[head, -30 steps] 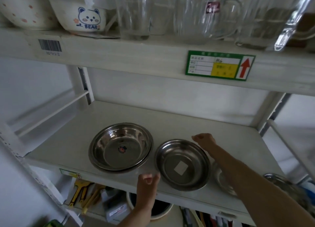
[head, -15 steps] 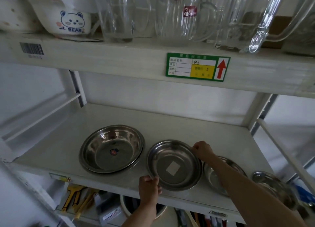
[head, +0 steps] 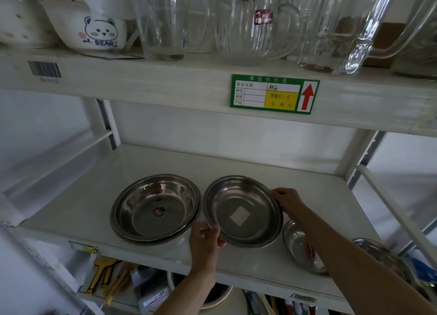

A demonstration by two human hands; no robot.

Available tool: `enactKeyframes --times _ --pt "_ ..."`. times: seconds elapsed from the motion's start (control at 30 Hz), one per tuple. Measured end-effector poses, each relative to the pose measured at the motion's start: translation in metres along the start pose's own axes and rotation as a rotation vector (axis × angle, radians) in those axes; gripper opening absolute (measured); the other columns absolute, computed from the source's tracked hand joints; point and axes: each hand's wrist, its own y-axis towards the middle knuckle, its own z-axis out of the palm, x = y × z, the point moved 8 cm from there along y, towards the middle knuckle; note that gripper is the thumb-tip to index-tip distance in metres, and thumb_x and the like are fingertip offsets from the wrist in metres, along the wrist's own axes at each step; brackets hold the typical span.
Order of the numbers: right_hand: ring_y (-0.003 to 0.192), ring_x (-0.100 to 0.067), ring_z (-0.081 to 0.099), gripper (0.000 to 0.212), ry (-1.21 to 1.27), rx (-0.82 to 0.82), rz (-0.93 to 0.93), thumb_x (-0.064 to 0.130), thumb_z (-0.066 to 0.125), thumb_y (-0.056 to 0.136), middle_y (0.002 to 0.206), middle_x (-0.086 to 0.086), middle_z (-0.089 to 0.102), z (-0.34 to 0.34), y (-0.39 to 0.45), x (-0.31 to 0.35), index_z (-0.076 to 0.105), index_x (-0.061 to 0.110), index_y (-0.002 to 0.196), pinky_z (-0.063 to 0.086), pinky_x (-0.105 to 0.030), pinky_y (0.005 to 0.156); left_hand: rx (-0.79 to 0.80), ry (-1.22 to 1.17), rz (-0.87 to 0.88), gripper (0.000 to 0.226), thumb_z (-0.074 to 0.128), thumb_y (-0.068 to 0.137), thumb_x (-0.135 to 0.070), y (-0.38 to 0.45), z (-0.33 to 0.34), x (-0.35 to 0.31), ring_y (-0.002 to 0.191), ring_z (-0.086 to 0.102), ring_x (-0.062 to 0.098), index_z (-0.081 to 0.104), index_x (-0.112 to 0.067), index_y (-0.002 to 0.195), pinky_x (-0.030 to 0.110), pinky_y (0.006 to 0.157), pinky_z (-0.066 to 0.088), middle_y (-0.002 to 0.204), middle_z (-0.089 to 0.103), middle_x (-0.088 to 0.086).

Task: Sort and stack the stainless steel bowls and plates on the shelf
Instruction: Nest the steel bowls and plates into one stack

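- The white shelf [head: 236, 168] spans the view in front of you, and the steel dishes sit along its near half.
- At left, the large steel bowl [head: 155, 207] rests mouth up on a second rim that shows just beneath it, a small red sticker on its floor.
- Just right of it is the steel plate [head: 242, 210] you hold. It is round, so it has no long axis; its open face looks up and its right edge seems tipped slightly higher, overlapping the dish beyond.
- Your right hand [head: 287, 200] reaches in from the near right, forearm stretched across the shelf, fingers curled over the plate's far right rim.
- Your left hand [head: 205, 239] comes up from below the shelf edge, thumb on top of the plate's near left rim, pinching it.
- The plate lies between your two hands, its white square label [head: 239, 216] facing up.
- A smaller steel dish [head: 300, 246] sits at near right, partly hidden under your forearm.
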Motion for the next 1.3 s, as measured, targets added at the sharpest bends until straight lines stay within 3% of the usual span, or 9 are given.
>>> enactKeyframes --times 0.23,0.43,0.57,0.67,0.73,0.83,0.93,1.13,1.3 --pt "0.060 -0.023 0.053 0.017 0.265 0.077 -0.013 0.011 0.069 0.087 0.072 -0.016 0.061 0.035 -0.012 0.057 0.072 -0.005 0.093 0.044 -0.032 0.060 0.000 -0.027 0.145 0.009 0.059 0.092 -0.011 0.024 -0.024 -0.056 0.068 0.050 0.023 0.052 -0.006 0.093 0.027 0.060 0.046 0.076 0.051 0.016" --pt "0.067 -0.025 0.056 0.015 0.275 0.125 -0.010 0.013 0.071 0.086 0.075 -0.018 0.063 0.102 -0.018 0.091 0.070 -0.001 0.082 0.049 -0.035 0.065 -0.146 -0.005 0.172 0.007 0.060 0.091 -0.010 0.060 -0.090 -0.091 0.066 0.057 0.018 0.059 -0.005 0.095 0.027 0.060 0.049 0.079 0.060 0.011" --pt "0.066 -0.023 0.060 0.014 0.204 0.124 -0.023 0.012 0.070 0.086 0.072 -0.015 0.064 0.147 -0.023 0.107 0.071 -0.001 0.082 0.056 -0.030 0.060 -0.259 0.036 0.136 0.004 0.061 0.091 -0.010 0.084 -0.138 -0.098 0.062 0.052 0.017 0.059 -0.007 0.091 0.028 0.058 0.046 0.074 0.057 0.008" --pt "0.061 -0.025 0.063 0.020 0.115 0.101 -0.022 0.014 0.071 0.082 0.062 -0.011 0.064 0.178 -0.023 0.107 0.068 0.009 0.064 0.060 -0.040 0.070 -0.338 0.082 0.112 0.012 0.063 0.090 -0.008 0.099 -0.169 -0.102 0.060 0.049 0.020 0.059 -0.009 0.078 0.029 0.055 0.045 0.067 0.055 0.009" --pt "0.059 -0.024 0.065 0.019 0.046 0.081 -0.030 0.017 0.070 0.081 0.060 -0.010 0.066 0.193 -0.025 0.107 0.070 0.010 0.063 0.061 -0.042 0.071 -0.369 0.143 0.100 0.013 0.065 0.088 -0.009 0.109 -0.187 -0.104 0.058 0.051 0.021 0.060 -0.009 0.076 0.029 0.055 0.046 0.068 0.058 0.012" --pt "0.063 -0.024 0.065 0.017 -0.062 0.058 -0.059 0.015 0.065 0.081 0.067 -0.012 0.068 0.206 -0.030 0.108 0.074 0.005 0.070 0.057 -0.036 0.067 -0.394 0.260 0.085 0.016 0.069 0.086 -0.013 0.121 -0.204 -0.103 0.063 0.058 0.025 0.063 -0.010 0.071 0.032 0.063 0.052 0.078 0.066 0.016" --pt "0.072 -0.028 0.069 0.016 -0.173 0.052 -0.070 0.015 0.063 0.079 0.070 -0.013 0.070 0.218 -0.034 0.107 0.074 0.008 0.070 0.053 -0.031 0.067 -0.410 0.422 0.091 0.023 0.070 0.084 -0.017 0.130 -0.216 -0.104 0.064 0.062 0.027 0.064 -0.013 0.063 0.044 0.074 0.058 0.072 0.067 0.017" --pt "0.065 -0.022 0.065 0.018 -0.414 0.073 -0.140 0.018 0.058 0.079 0.070 -0.006 0.070 0.232 -0.035 0.099 0.073 0.009 0.073 0.053 -0.028 0.060 -0.402 0.707 0.103 0.025 0.067 0.085 -0.024 0.133 -0.222 -0.104 0.069 0.069 0.031 0.065 -0.012 0.064 0.040 0.073 0.058 0.071 0.071 0.012" --pt "0.078 -0.030 0.067 0.013 -0.557 0.033 -0.205 0.018 0.057 0.078 0.075 -0.007 0.064 0.237 -0.038 0.101 0.065 0.009 0.075 0.043 -0.028 0.060 -0.407 0.794 0.093 0.018 0.069 0.083 -0.027 0.133 -0.224 -0.104 0.071 0.069 0.028 0.069 -0.010 0.077 0.036 0.071 0.056 0.075 0.072 0.010"
